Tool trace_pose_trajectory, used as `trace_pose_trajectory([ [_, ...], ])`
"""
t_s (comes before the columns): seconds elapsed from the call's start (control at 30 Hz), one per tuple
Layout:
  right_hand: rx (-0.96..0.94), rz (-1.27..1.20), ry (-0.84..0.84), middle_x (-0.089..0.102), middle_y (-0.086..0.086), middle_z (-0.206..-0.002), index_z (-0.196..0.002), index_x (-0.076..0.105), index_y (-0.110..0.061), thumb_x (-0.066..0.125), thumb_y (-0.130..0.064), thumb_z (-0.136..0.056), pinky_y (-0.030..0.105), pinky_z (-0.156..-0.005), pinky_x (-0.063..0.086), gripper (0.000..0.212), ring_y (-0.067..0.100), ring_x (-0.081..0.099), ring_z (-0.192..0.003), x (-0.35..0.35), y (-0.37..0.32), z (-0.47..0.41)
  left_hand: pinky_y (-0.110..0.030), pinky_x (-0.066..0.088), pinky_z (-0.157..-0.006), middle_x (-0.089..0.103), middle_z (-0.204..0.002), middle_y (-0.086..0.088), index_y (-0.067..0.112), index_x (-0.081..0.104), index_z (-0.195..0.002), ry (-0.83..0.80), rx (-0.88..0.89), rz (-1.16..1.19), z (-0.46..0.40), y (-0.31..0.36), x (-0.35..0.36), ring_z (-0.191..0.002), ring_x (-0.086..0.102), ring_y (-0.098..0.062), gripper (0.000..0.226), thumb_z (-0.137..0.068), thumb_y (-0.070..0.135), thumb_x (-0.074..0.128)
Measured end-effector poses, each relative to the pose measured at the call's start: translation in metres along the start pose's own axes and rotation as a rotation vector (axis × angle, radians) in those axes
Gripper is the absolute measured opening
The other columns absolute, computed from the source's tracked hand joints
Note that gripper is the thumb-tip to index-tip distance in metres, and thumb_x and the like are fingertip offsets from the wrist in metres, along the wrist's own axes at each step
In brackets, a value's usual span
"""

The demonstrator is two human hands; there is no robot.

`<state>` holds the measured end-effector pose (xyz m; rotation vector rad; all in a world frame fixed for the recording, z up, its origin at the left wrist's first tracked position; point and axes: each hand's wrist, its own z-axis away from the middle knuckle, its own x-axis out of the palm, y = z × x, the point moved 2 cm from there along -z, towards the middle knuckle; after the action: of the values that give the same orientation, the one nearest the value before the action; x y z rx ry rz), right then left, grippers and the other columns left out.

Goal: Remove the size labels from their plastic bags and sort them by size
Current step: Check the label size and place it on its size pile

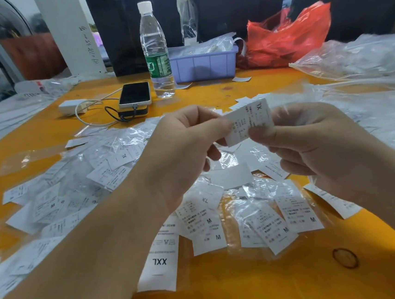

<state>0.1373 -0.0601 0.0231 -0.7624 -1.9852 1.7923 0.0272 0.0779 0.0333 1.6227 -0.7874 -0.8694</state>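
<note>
XL label (249, 121) is held up between both hands, above the middle of the tabletop (229, 291). Left hand (184, 145) pinches its near-left edge, fingers closed on it; right hand (311, 143) pinches the lower-right edge with thumb against fingers, also closed on it. A thin clear film seems to be around the right hand's fingers, possibly the label's bag, but I can't tell whether the label is fully out of it.

Risks, my read:
- Label and bag are both flimsy. If it's half in the sleeve, a hard pull could tear or crease it.
- No clear size piles below. The loose heap (111, 167) mixes XL, M and an XXL label (159, 261), many still bagged. Dropping the XL there loses it again.
- Print reads upside down from here, so XL and XXL are easy to confuse.
- Empty sleeves are slippery and could carry labels off the edge.

Surroundings: glossy orange tabletop, heavily cluttered. Behind the heap are a phone (134, 94) on a power bank, a white charger (71, 107), a water bottle (155, 49), a lilac bin (204, 64) of more stock, a red plastic bag (287, 37), and clear bags at right. Dark fabric hangs behind.
</note>
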Motion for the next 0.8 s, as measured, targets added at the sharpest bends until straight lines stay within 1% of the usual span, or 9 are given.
trace_pose_trajectory([
  [0.1,0.043,-0.088,-0.054,0.028,-0.005,-0.046,-0.088,0.076,-0.013,0.071,-0.024,-0.073,0.015,-0.033,0.023,0.019,0.005,0.021,-0.035,0.002,-0.001,0.001,-0.022,0.046,-0.046,0.068,-0.067,0.001,0.012,0.066,-0.079,0.027,0.052,0.025,0.003,0.002,0.003,-0.053,0.055,-0.009,0.010,-0.089,0.013,0.066],
  [0.23,0.042,-0.122,-0.106,0.024,-0.005,-0.047,-0.084,0.077,-0.018,0.073,-0.023,-0.074,0.016,-0.034,0.023,0.012,0.006,0.020,-0.036,0.004,0.000,0.001,-0.021,0.051,-0.049,0.069,-0.065,0.003,0.012,0.067,-0.082,0.102,0.143,-0.077,0.004,0.001,0.005,-0.053,0.058,-0.006,0.009,-0.089,0.017,0.068],
  [0.3,0.027,-0.106,-0.116,0.025,-0.005,-0.047,-0.087,0.076,-0.016,0.074,-0.026,-0.072,0.016,-0.035,0.024,0.018,0.006,0.021,-0.036,0.005,0.000,0.002,-0.021,0.053,-0.050,0.068,-0.064,0.004,0.012,0.067,-0.082,0.104,0.162,-0.104,0.005,0.001,0.008,-0.053,0.059,-0.006,0.009,-0.088,0.017,0.069],
  [0.37,0.024,-0.093,-0.115,0.027,-0.005,-0.046,-0.092,0.074,-0.009,0.075,-0.029,-0.068,0.015,-0.035,0.025,0.031,0.006,0.023,-0.036,0.006,0.000,0.002,-0.020,0.053,-0.051,0.066,-0.061,0.006,0.012,0.067,-0.080,0.086,0.165,-0.092,0.006,-0.001,0.010,-0.053,0.059,-0.006,0.009,-0.087,0.017,0.069],
  [0.43,0.029,-0.094,-0.106,0.028,-0.004,-0.046,-0.091,0.070,-0.003,0.076,-0.030,-0.065,0.015,-0.035,0.025,0.038,0.006,0.023,-0.036,0.008,0.001,0.003,-0.020,0.053,-0.052,0.065,-0.059,0.006,0.013,0.067,-0.079,0.074,0.168,-0.082,0.007,-0.001,0.012,-0.054,0.060,-0.006,0.009,-0.087,0.017,0.070],
  [0.53,0.040,-0.102,-0.114,0.030,-0.004,-0.046,-0.085,0.071,-0.007,0.077,-0.029,-0.064,0.015,-0.035,0.025,0.031,0.006,0.025,-0.036,0.009,0.000,0.004,-0.020,0.053,-0.052,0.065,-0.060,0.005,0.012,0.068,-0.080,0.058,0.140,-0.050,0.006,-0.002,0.011,-0.054,0.059,-0.006,0.008,-0.085,0.017,0.071],
  [0.6,0.068,-0.098,-0.125,0.031,-0.004,-0.047,-0.085,0.071,-0.009,0.077,-0.030,-0.062,0.014,-0.035,0.026,0.031,0.005,0.026,-0.035,0.009,-0.001,0.004,-0.019,0.053,-0.053,0.065,-0.060,0.005,0.012,0.068,-0.080,0.058,0.120,-0.034,0.005,-0.002,0.010,-0.054,0.059,-0.006,0.008,-0.083,0.018,0.072],
  [0.7,0.100,-0.071,-0.139,0.034,-0.007,-0.046,-0.096,0.070,-0.004,0.075,-0.031,-0.068,0.013,-0.035,0.026,0.039,0.005,0.026,-0.035,0.007,-0.001,0.003,-0.019,0.050,-0.050,0.066,-0.059,0.005,0.014,0.068,-0.079,0.078,0.129,-0.050,0.004,-0.001,0.006,-0.053,0.058,-0.006,0.008,-0.081,0.019,0.074],
  [0.8,0.083,-0.093,-0.121,0.039,-0.010,-0.045,-0.105,0.067,-0.002,0.068,-0.027,-0.078,0.013,-0.034,0.025,0.037,0.004,0.025,-0.035,0.004,-0.003,0.002,-0.019,0.048,-0.049,0.067,-0.062,0.004,0.014,0.069,-0.079,0.098,0.135,-0.048,0.003,0.001,0.003,-0.053,0.057,-0.006,0.009,-0.081,0.020,0.074],
])
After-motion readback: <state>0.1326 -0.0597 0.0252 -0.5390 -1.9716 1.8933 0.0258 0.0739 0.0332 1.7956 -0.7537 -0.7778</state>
